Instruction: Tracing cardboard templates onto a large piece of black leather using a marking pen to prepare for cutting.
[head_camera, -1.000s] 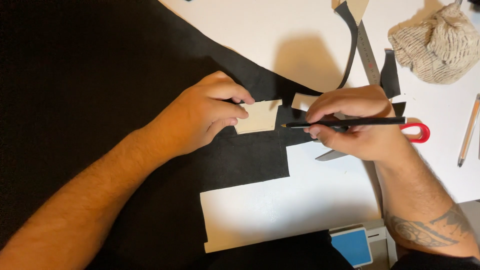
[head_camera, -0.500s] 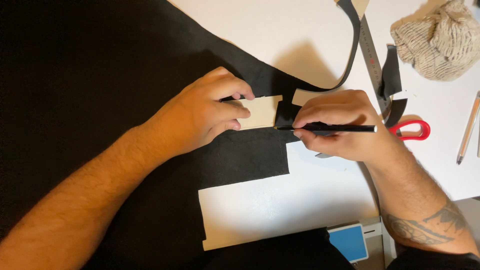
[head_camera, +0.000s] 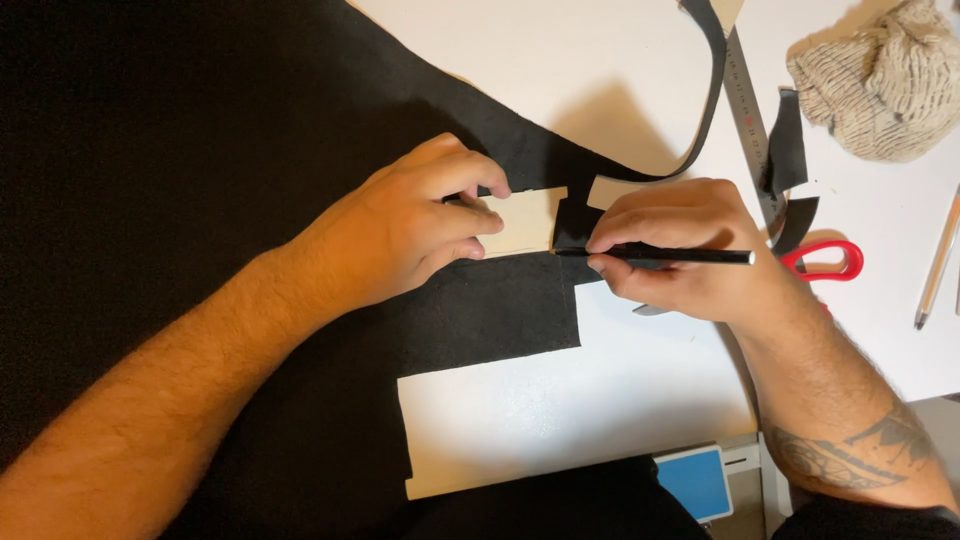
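Observation:
A large sheet of black material (head_camera: 200, 150) covers the left of a white table (head_camera: 560, 70). My left hand (head_camera: 410, 225) presses a small cream card template (head_camera: 525, 220) flat on the black sheet with its fingertips. My right hand (head_camera: 680, 255) grips a black pen (head_camera: 660, 256) lying almost level. The pen's tip touches the lower right corner of the template.
Red-handled scissors (head_camera: 825, 262) lie just behind my right hand. A metal ruler (head_camera: 748, 110), black offcut strips (head_camera: 785, 150), a balled knitted cloth (head_camera: 880, 85) and a pencil (head_camera: 938, 265) sit at the right. A blue box (head_camera: 695, 482) is at the bottom edge.
My right hand and the pen have slid left, so the tip now meets the template's corner. My left hand has kept the template pinned.

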